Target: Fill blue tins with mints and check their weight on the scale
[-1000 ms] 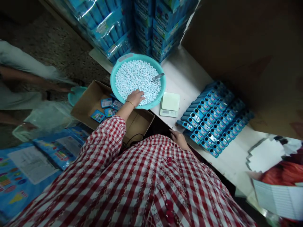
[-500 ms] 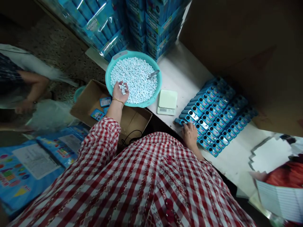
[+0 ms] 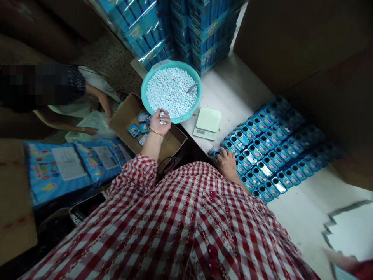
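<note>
My left hand (image 3: 160, 122), palm up with curled fingers, holds a few pale candies at the near rim of the turquoise basin (image 3: 143, 95). Pale blue candies (image 3: 171, 91) fill that basin, and a scoop (image 3: 192, 87) stands in them at the right. On the white table my right hand (image 3: 226, 163) grips a small blue tin (image 3: 214, 153) at the near left corner of the rows of blue tins (image 3: 264, 149). Many of these tins show a dark round opening on top. Between basin and tins lies a pale green scale (image 3: 208, 120).
Wrapped blue packs (image 3: 204, 35) are stacked behind the basin. An open cardboard box (image 3: 124, 123) with several blue packets stands below it. At the left, a person's arms (image 3: 100, 99) reach over plastic bags. Large blue bags (image 3: 67, 167) lie nearer; brown cardboard (image 3: 305, 50) rises at the right.
My left hand has come out of the candies to the basin's near rim, fingers more curled. My right hand stays at the tins' corner. The view has shifted, and the person at the left has moved.
</note>
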`<act>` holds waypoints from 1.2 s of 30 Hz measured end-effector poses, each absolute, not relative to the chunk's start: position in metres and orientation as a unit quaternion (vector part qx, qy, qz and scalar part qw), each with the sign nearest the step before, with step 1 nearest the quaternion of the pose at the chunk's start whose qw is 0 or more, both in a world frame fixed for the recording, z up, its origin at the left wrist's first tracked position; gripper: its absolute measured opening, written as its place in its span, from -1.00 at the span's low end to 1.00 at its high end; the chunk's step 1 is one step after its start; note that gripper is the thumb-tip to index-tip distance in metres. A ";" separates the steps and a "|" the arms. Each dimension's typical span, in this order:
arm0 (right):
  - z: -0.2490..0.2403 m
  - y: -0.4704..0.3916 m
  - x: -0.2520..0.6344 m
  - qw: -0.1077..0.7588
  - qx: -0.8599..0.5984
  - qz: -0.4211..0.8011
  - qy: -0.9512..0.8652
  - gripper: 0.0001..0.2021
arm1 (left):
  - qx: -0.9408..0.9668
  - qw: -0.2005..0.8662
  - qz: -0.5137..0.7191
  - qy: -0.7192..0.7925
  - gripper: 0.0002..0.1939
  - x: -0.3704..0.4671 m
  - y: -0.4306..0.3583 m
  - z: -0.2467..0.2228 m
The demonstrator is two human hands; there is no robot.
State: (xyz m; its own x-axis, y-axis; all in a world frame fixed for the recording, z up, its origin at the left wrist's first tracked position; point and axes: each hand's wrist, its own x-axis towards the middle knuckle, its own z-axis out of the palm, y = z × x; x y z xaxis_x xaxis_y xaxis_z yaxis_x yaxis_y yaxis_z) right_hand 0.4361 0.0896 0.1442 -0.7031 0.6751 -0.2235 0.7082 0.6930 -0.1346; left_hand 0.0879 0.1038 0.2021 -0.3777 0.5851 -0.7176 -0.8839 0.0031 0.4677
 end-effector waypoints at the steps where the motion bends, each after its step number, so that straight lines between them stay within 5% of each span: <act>1: 0.145 0.090 0.439 0.074 0.361 -0.109 0.923 -0.72 | -0.177 0.544 0.689 0.445 -0.63 0.102 0.096 0.202; 13: 0.190 0.159 0.374 0.024 0.292 -0.098 0.951 -0.70 | -0.287 0.594 0.654 0.371 -0.61 0.163 0.046 0.187; 20: 0.169 0.229 0.317 0.021 0.272 -0.023 0.962 -0.75 | -0.287 0.623 0.630 0.364 -0.66 0.139 0.052 0.193; 28: 0.152 0.227 0.356 -0.180 0.295 -0.090 0.934 -0.65 | -0.314 0.620 0.610 0.382 -0.65 0.127 0.039 0.176; 36: 0.165 0.170 0.434 -0.255 0.491 -0.146 0.820 -0.70 | -0.329 0.621 0.575 0.419 -0.67 0.150 0.039 0.158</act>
State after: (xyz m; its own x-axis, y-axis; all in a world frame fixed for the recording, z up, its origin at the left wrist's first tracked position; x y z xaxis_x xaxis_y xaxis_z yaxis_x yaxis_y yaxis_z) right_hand 0.4344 0.1698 0.1652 -0.3865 0.8804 0.2749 0.7312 0.4742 -0.4905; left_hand 0.1503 0.0388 0.1583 -0.0131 0.4382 -0.8988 -0.9899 0.1213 0.0736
